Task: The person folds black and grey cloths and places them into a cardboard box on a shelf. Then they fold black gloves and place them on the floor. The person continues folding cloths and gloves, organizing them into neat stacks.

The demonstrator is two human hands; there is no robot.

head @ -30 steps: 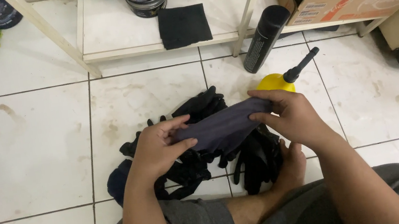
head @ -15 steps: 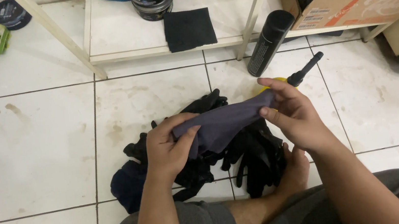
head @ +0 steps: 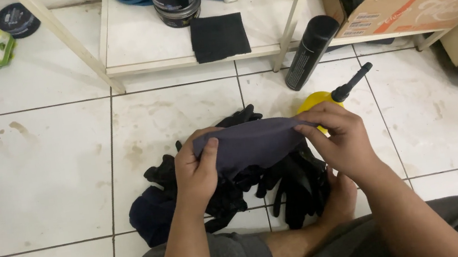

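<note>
Above one pile of black gloves [head: 283, 180], one grey cloth [head: 254, 143], left hand [head: 196, 171] and right hand [head: 345, 139] both gripping it.

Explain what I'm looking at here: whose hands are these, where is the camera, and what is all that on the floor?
No machine here: a person sits on a white tiled floor, and a camera worn on their head looks down at their own two hands. The left hand and right hand each grip one end of a dark grey cloth, holding it stretched between them. Under it lies a pile of black gloves, with the person's bare foot beside it. Behind the right hand stands a yellow bottle with a black nozzle. Farther back a black can leans at a white shelf, which carries a folded black cloth and stacked tins. A cardboard box sits at the right.
</note>
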